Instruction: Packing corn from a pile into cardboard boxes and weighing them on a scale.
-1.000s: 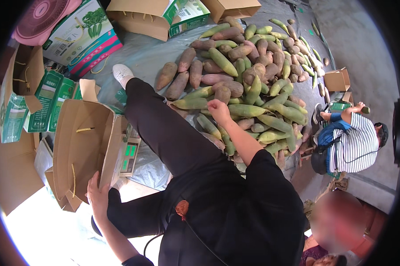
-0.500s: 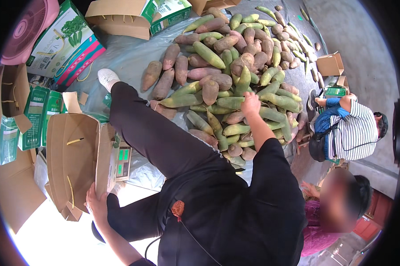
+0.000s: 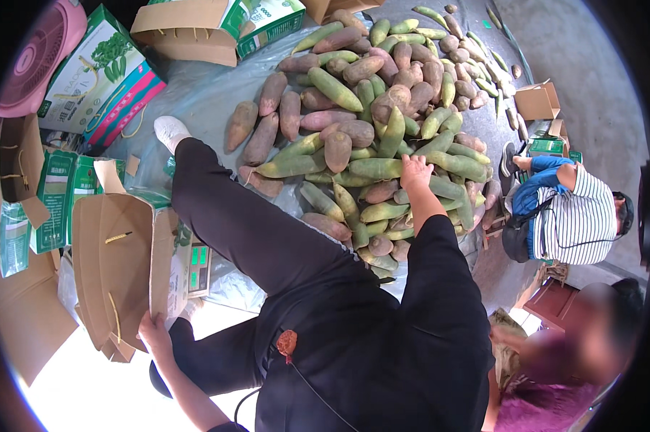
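Note:
My right hand is on the heap of radishes, its fingers apart over the end of a long green radish. More radishes lie around it, some green, some dull reddish brown. Down on the left, my left hand grips the near corner of an open cardboard box, with its fingers curled on the rim. The box is tilted, its brown inside showing with yellow cord handles. A scale with green lit digits stands just beyond the box, partly hidden by it.
Green and white cartons stand at the far left by a pink plastic basket. An open brown carton lies at the back. On the right, a person in a striped shirt crouches; another in purple is nearer.
My right hand has shifted slightly right and nearer on the heap, its fingers spreading. My left hand stays at the box. The person in purple has moved nearer.

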Motion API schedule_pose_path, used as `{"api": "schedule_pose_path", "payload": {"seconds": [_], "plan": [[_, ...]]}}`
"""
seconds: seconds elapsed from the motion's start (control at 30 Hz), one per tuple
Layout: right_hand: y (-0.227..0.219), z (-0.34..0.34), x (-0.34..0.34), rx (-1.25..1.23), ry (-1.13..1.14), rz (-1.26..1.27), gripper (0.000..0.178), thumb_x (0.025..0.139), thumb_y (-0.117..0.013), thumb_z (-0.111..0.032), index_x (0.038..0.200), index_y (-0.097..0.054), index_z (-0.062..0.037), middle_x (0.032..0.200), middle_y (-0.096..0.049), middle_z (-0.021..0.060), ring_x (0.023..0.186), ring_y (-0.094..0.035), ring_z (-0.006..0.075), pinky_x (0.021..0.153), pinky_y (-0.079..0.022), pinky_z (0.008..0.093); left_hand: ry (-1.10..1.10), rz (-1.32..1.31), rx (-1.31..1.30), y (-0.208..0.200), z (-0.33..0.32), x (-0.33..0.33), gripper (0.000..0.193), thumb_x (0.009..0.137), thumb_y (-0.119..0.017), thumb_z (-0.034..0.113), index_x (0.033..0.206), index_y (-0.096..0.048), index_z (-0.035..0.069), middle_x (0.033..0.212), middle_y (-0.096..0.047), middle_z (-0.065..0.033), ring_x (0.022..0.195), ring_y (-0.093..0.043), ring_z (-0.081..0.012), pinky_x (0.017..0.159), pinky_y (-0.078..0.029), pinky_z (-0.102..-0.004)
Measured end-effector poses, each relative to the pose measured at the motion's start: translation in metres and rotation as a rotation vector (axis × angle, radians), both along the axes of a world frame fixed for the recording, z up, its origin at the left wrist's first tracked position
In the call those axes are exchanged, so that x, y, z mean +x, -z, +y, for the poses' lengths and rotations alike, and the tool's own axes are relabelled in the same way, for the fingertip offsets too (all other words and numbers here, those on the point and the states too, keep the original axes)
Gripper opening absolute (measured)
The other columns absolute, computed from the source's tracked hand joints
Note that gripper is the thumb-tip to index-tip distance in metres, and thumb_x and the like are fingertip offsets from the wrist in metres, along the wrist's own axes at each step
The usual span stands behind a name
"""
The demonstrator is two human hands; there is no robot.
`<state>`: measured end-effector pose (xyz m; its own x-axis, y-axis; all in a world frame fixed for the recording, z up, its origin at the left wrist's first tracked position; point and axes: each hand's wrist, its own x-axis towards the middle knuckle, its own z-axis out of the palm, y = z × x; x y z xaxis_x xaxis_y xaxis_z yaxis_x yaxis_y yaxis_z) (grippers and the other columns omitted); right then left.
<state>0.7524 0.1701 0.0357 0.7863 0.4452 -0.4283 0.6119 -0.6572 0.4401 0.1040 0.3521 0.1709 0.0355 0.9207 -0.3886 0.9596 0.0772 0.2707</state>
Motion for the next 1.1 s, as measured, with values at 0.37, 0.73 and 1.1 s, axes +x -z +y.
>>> {"api": "schedule_pose_path", "payload": {"seconds": [0.37, 0.73, 1.1], "plan": [[-0.011, -0.001, -0.011, -0.063, 0.072, 0.126, 0.047, 0.074, -0.072, -0.023, 0.115, -0.051, -0.0182, 0.114, -0.061, 0.005, 0.113, -0.055, 0.0243, 0.096, -0.04, 0.0471, 0.057, 0.0, 0.144, 0.025, 0.0, -0.014, 0.014, 0.081, -0.056, 0.004, 0.091, -0.059, -0.005, 0.082, -0.06, -0.0225, 0.08, -0.059, -0.0399, 0.072, -0.045, -0.0438], [0.032, -0.079, 0.048, -0.018, 0.084, 0.302, 0.029, 0.082, -0.058, -0.018, 0.109, -0.063, -0.0076, 0.118, -0.062, 0.0148, 0.11, -0.059, 0.0304, 0.089, -0.049, 0.0418, -0.045, 0.022, 0.131, 0.008, 0.004, 0.011, 0.034, 0.078, -0.059, 0.003, 0.113, -0.058, 0.003, 0.103, -0.062, -0.0204, 0.098, -0.059, -0.0371, 0.084, -0.047, -0.0415], [-0.046, 0.02, 0.019, 0.258, -0.2, 0.067, 0.019, 0.082, -0.053, -0.02, 0.086, -0.066, -0.0059, 0.094, -0.066, 0.0178, 0.089, -0.063, 0.0361, 0.074, -0.052, 0.0447, -0.117, 0.016, 0.194, -0.011, -0.007, 0.001, 0.033, 0.08, -0.058, 0.003, 0.113, -0.059, 0.006, 0.104, -0.061, -0.0168, 0.098, -0.059, -0.0344, 0.084, -0.048, -0.0413]]}}
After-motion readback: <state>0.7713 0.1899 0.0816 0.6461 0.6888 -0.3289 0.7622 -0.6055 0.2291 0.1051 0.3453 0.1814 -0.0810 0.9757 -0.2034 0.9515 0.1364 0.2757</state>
